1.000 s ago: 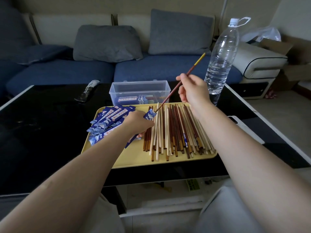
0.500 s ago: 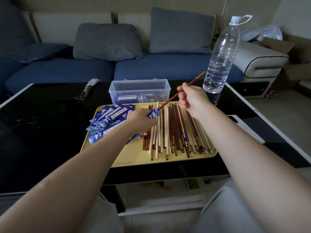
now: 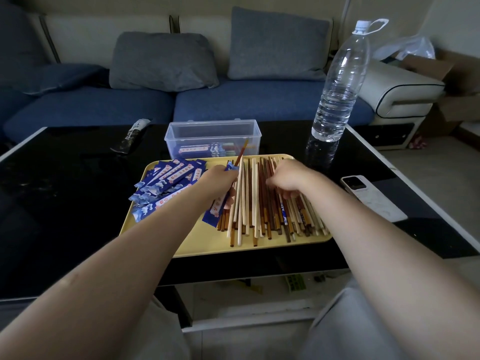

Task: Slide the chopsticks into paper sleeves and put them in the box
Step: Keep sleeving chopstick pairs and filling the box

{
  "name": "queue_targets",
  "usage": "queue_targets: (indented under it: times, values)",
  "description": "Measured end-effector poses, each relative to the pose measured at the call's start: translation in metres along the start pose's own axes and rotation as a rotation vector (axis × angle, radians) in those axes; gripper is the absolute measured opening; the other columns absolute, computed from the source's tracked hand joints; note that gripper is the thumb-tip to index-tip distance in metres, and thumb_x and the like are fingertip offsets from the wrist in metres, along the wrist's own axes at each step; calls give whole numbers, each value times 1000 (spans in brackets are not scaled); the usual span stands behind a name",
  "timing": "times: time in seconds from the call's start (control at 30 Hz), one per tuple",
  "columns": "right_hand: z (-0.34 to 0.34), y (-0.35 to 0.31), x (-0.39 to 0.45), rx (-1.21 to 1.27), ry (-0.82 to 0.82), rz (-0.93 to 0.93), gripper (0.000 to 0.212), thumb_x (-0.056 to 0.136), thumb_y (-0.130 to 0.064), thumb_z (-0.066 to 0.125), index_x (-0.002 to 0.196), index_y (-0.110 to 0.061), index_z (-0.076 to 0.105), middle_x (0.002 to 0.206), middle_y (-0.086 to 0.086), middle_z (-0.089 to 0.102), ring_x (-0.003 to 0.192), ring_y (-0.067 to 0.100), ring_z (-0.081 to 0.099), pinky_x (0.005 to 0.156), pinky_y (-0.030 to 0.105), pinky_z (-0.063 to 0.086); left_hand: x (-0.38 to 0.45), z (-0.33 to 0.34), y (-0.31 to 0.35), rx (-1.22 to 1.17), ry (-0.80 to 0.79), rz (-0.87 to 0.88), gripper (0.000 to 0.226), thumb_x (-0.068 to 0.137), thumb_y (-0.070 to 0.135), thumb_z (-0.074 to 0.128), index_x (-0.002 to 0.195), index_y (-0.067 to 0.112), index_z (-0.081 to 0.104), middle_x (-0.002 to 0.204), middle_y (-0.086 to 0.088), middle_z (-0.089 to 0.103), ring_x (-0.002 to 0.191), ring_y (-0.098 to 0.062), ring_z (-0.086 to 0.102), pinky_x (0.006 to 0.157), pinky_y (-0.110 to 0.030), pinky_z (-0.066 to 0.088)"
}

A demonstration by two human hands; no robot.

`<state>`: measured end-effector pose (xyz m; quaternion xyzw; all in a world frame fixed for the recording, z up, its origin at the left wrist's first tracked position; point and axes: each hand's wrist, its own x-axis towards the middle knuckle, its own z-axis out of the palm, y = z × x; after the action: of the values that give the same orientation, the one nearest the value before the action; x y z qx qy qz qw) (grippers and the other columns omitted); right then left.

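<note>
Black glossy table: under everything, spreading out on all sides of both hands.
Yellow rectangular plastic tray: directly beneath both hands, on the table.
Clear plastic water bottle: upright, beyond and right of the right hand.
Clear rectangular plastic box: just beyond the left hand, holding sleeved chopsticks.
Pile of loose wooden chopsticks: on the tray, between and under both hands.
Heap of blue printed paper sleeves: on the tray, left of the left hand.
White phone: face down, right of the right hand.
Left hand: curled round one blue paper sleeve, a dark reddish chopstick sticking out beyond the fingers.
Right hand: palm down, fingers curled onto the loose chopsticks; cannot tell whether any is pinched.
</note>
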<state>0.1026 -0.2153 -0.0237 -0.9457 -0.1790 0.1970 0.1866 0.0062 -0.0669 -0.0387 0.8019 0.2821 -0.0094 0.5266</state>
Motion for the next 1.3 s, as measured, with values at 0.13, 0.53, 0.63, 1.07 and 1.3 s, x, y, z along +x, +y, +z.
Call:
queue_targets:
  times: [0.13, 0.53, 0.63, 1.07, 1.3]
  values:
    - [14, -10, -5, -134, -69, 38, 19, 97, -26, 62, 92, -8, 60, 80, 6, 64, 62, 17, 60, 57, 26, 49, 5, 1, -1, -41, 44, -61, 25, 93, 26, 63, 106, 5, 61, 92, -15, 72, 78, -27, 74, 81, -41, 61]
    - [44, -23, 7, -183, 150, 96, 19, 98, -20, 58, 111, -7, 64, 75, 6, 47, 78, 24, 54, 71, 33, 47, 8, -3, -7, 140, 116, -84, 30, 88, 30, 73, 102, 7, 58, 84, -9, 68, 69, -17, 68, 51, -25, 51]
    - [45, -21, 11, -161, 177, 93, 19, 97, -22, 60, 110, -8, 64, 75, 5, 49, 70, 21, 52, 69, 32, 46, 7, -4, -7, 153, 123, -79, 32, 88, 31, 72, 103, 7, 58, 86, -9, 67, 71, -17, 68, 54, -25, 53]
    - [12, -15, -1, 362, 228, 79, 27, 93, -29, 67, 105, -4, 64, 71, 7, 72, 48, 12, 67, 46, 22, 54, 3, -10, 0, 124, 109, -30, 38, 91, 42, 67, 109, 10, 62, 95, -7, 70, 83, -18, 70, 72, -29, 55]
    - [-8, -11, -16, 661, 223, -154, 23, 91, -11, 65, 113, -18, 60, 89, 9, 72, 56, 9, 63, 50, 20, 50, -2, -10, 4, -164, 73, -88, 21, 100, 22, 55, 114, 7, 55, 91, -10, 69, 76, -21, 71, 76, -35, 59]
